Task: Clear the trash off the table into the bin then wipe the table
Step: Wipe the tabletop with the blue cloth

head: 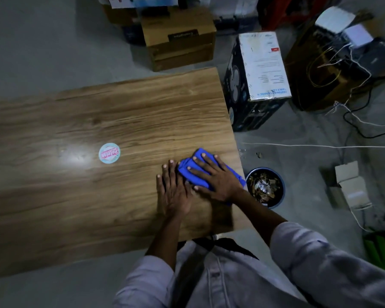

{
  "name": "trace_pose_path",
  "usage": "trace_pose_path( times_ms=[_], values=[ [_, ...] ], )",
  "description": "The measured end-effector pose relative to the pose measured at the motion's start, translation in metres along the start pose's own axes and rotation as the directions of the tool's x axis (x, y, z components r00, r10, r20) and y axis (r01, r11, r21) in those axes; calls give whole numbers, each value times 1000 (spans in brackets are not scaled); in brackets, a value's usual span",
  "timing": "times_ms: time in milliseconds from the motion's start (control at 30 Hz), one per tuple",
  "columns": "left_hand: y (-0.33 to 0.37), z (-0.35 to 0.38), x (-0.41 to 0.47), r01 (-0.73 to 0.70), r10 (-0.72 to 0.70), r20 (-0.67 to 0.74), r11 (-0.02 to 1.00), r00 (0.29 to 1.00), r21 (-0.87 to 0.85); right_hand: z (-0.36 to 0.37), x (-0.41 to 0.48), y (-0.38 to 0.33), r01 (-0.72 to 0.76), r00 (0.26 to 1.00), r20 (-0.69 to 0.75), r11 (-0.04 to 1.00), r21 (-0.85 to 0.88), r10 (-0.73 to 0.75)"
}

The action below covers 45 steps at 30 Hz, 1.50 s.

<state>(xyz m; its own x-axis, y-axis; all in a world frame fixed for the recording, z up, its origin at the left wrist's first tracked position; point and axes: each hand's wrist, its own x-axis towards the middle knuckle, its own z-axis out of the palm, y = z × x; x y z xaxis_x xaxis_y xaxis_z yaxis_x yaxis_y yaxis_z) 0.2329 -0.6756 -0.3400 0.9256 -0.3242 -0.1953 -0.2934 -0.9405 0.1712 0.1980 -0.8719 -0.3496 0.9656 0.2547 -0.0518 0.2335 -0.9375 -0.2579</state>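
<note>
Surface: wood-grain laminate table (pixel 98 121), smooth and faintly glossy, a pale glare patch well off to the little-finger side of the left fingers.
Floor: grey concrete (pixel 31 52), matte, on every side of the table.
Bin: small round dark bin (pixel 273 204) on the floor, just past the table edge on the little-finger side of the right fingers.
Bin contents: brown scraps and a crumpled silvery foil piece (pixel 263 186), heaped nearly to the rim.
Cloth: blue cloth (pixel 185 170), soft and bunched into folds, on the table near its right edge, under the right fingers.
Right hand (pixel 218 181): palm down, fingers spread and straight, pressing flat on the cloth, not curled round it.
Left hand (pixel 176 194): palm down on bare wood, fingers straight and together, released; index side right against the edge of the cloth.
Sticker: round pale-blue sticker (pixel 109 152) with a pink band of lettering, too blurred to read; flat on the wood, well to the left of the left fingertips.
Fan box: tall box (pixel 262 65), white face with small print too small to read, dark side showing a fan; far beyond the right fingertips.
Brown carton: corrugated cardboard box (pixel 178 41), black label illegible; far beyond the left fingertips.
Open carton: brown box (pixel 320 74) holding tangled yellow, white and black wires, beyond the fan box.
Small box: pale cardboard box (pixel 351 185), flaps open, past the bin.
</note>
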Motion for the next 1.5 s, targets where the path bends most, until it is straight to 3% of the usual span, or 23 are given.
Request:
trace_pose_path(
  times_ms=[33, 100, 167, 200, 233, 267, 333, 367, 467, 533, 600, 667, 733, 800, 900, 967, 1000, 1100, 1200, 1400, 1500],
  values=[
    [-3, 1, -4, -14, 14, -12, 1000, 1000, -6, -4, -5, 8, -35, 999, -9, 999, 17, 35],
    [-9, 1, -11, -38, 38, -20, 999, 999, -9, -10, -11, 19, -277, 958, -58, 957, 87, 282],
    [-11, 2, -18, -50, 49, -9, 999, 999, -18, -15, -18, 20, -573, 797, -79, 791, 213, 599],
    [-10, 2, -21, -48, 48, -6, 999, 999, -24, -15, -19, 16, -645, 732, -72, 723, 245, 677],
    [-8, 3, -23, -40, 40, -6, 999, 999, -35, -15, -20, 8, -659, 724, -65, 717, 227, 686],
    [-6, 3, -25, -26, 26, -5, 998, 1000, -50, -13, -22, -1, -609, 775, -68, 772, 179, 628],
    [-6, 1, -27, -15, 15, 4, 998, 1000, -64, -7, -33, -19, -344, 936, -40, 935, 87, 348],
    [-8, 0, -29, -27, 29, 30, 998, 999, -60, -5, -41, -26, -190, 982, -4, 980, 54, 190],
    [-15, -3, -39, -80, 85, 75, 995, 994, -61, 1, -70, -32, 34, 997, 69, 999, 30, -36],
    [-21, -1, -48, -87, 90, 44, 993, 995, -77, -3, -81, -24, -21, 999, 37, 999, 43, 19],
    [-26, 2, -56, -91, 93, 22, 990, 995, -106, -5, -86, -17, -252, 966, -30, 962, 105, 256],
    [-29, 3, -63, -109, 112, 17, 986, 994, -128, -7, -87, -18, -501, 854, -50, 845, 188, 518],
    [-30, 1, -70, -117, 121, 23, 982, 992, -149, -2, -83, -29, -623, 764, -52, 755, 206, 644],
    [-31, -1, -77, -111, 117, 32, 981, 993, -159, 3, -82, -47, -605, 783, -56, 778, 169, 620],
    [-35, -3, -86, -105, 114, 57, 984, 992, -142, 13, -96, -66, -274, 961, -14, 959, 71, 276],
    [-41, -1, -90, -120, 134, 87, 981, 987, -152, 16, -110, -63, -71, 997, 0, 996, 48, 71],
    [-45, 0, -93, -130, 146, 97, 979, 985, -158, 15, -116, -59, -40, 999, -2, 997, 58, 40],
    [-53, 4, -102, -129, 145, 99, 980, 984, -151, 8, -128, -51, -211, 977, 0, 973, 95, 212],
    [-50, 7, -114, -105, 120, 98, 983, 988, -149, 4, -135, -59, -448, 890, -15, 882, 147, 455],
    [-48, -2, -114, -96, 117, 124, 981, 985, -167, 19, -141, -96, -633, 757, -31, 745, 209, 653],
    [-60, -12, -110, -172, 190, 140, 976, 972, -134, 30, -137, -120, -731, 639, -30, 620, 285, 768]
  ],
)
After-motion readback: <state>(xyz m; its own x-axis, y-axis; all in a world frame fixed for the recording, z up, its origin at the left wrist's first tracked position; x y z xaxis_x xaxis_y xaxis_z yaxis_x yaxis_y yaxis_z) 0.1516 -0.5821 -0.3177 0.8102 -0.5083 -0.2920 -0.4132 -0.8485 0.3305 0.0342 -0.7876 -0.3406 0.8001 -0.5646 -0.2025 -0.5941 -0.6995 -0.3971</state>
